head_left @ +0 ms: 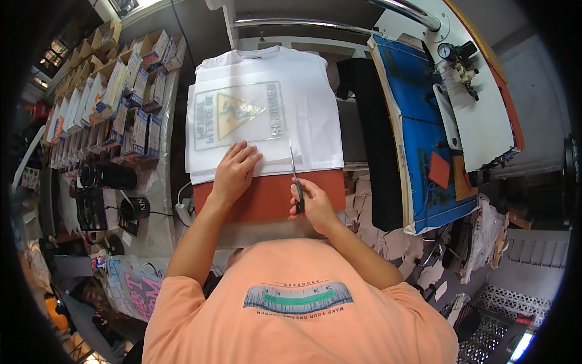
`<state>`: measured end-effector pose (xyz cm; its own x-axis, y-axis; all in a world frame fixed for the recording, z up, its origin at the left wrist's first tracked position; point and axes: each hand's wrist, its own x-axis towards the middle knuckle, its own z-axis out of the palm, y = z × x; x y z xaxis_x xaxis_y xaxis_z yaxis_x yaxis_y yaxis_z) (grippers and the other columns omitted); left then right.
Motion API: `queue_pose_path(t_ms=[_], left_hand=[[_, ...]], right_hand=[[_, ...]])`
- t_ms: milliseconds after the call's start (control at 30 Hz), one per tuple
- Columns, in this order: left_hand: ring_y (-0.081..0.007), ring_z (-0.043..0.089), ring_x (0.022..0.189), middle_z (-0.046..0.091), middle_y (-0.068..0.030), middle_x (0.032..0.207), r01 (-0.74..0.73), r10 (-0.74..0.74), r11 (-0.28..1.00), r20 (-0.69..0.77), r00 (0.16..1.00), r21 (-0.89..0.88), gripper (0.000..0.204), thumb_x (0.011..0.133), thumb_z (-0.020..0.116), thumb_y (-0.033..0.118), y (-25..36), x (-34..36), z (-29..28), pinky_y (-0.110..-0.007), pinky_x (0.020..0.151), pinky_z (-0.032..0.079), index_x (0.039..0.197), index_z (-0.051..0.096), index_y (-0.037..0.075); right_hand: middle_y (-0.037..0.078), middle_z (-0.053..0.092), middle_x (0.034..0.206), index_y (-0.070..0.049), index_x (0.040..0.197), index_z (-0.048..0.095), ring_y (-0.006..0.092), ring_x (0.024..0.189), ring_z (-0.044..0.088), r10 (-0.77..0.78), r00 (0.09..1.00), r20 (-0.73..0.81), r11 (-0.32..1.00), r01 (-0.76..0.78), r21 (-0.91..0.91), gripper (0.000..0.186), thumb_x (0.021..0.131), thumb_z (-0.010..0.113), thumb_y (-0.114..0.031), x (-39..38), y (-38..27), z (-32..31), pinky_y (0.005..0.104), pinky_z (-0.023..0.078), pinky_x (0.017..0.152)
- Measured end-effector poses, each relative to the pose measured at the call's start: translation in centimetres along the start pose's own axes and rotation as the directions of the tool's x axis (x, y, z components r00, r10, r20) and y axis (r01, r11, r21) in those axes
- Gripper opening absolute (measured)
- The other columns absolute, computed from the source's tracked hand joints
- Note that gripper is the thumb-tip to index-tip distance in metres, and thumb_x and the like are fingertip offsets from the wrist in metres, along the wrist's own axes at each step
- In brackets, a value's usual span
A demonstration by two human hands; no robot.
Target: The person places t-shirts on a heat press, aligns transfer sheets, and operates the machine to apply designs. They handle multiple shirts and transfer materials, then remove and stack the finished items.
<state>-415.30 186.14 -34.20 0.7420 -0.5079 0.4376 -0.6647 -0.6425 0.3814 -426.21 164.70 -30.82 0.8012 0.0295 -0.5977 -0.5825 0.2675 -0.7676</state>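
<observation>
Head view, and lowest in the frame is your orange T-shirt (303,303), both forearms running up from it toward the middle. Your right hand (312,203), just right of centre, is closed around the dark handles of a pair of scissors (295,176), the blades pointing up the frame with the tip at the lower edge of the white T-shirt (267,115). Your left hand (233,170) sits just left of that, open and flat, fingers spread and pressing on the bottom edge of the clear transfer sheet (239,115), which carries a yellow warning triangle and lies on the shirt's chest. Under the shirt, a rust-red pad (267,197) shows along its near edge. Further up on the left, rows of small cardboard boxes (115,91) line a shelf. On the right, a blue padded board (418,139) leans beside a white machine (479,91) with a pressure gauge.
</observation>
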Motion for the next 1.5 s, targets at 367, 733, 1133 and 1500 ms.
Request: queue_pose_path(t_ms=[367, 733, 1133, 1500], left_hand=[[-0.032, 0.055, 0.121, 0.065, -0.0088, 0.119, -0.113, 0.113, 0.99, 0.005, 0.994, 0.08, 0.027, 0.081, 0.061, 0.005, 2.4, 2.6, 1.8, -0.051, 0.107, 0.038, 0.107, 0.067, 0.007], [-0.0269, 0.065, 0.107, 0.07, -0.0076, 0.107, -0.108, 0.106, 0.992, -0.034, 0.994, -0.069, 0.03, 0.074, 0.065, 0.001, 3.9, 3.1, 1.5, -0.043, 0.099, 0.051, 0.104, 0.067, 0.007], [-0.0284, 0.067, 0.104, 0.07, -0.0087, 0.106, -0.095, 0.081, 0.986, -0.105, 0.991, -0.137, 0.03, 0.073, 0.064, -0.001, 5.6, 2.8, -0.7, -0.043, 0.095, 0.053, 0.103, 0.067, 0.005], [-0.0268, 0.066, 0.104, 0.069, -0.0076, 0.106, -0.088, 0.065, 0.985, -0.152, 0.986, -0.149, 0.03, 0.074, 0.065, 0.001, 6.9, 1.7, -2.0, -0.042, 0.095, 0.053, 0.103, 0.066, 0.007]], right_hand=[[0.001, 0.056, 0.08, -0.003, 0.133, 0.049, 0.0084, 0.06, 0.058, 0.003, 1.0, -0.009, 0.998, -0.004, -0.067, 0.047, 0.096, 0.063, -0.027, -0.3, 0.6, -0.1, 0.0228, 0.047, 0.048], [-0.001, 0.054, 0.072, -0.002, 0.129, 0.054, 0.0075, 0.055, 0.054, -0.021, 0.995, -0.099, 0.999, 0.016, -0.052, 0.045, 0.094, 0.065, -0.028, 1.4, -1.1, 1.3, 0.0224, 0.042, 0.042], [0.001, 0.056, 0.075, -0.003, 0.127, 0.056, 0.0091, 0.054, 0.055, -0.035, 0.993, -0.115, 0.996, 0.025, -0.086, 0.035, 0.096, 0.061, -0.019, 3.3, -1.9, 1.2, 0.0238, 0.041, 0.042], [0.005, 0.059, 0.079, -0.002, 0.128, 0.054, 0.0112, 0.055, 0.055, -0.08, 0.993, -0.09, 0.995, 0.074, -0.06, 0.032, 0.1, 0.041, -0.01, 5.6, -2.2, 1.2, 0.0251, 0.043, 0.043]])
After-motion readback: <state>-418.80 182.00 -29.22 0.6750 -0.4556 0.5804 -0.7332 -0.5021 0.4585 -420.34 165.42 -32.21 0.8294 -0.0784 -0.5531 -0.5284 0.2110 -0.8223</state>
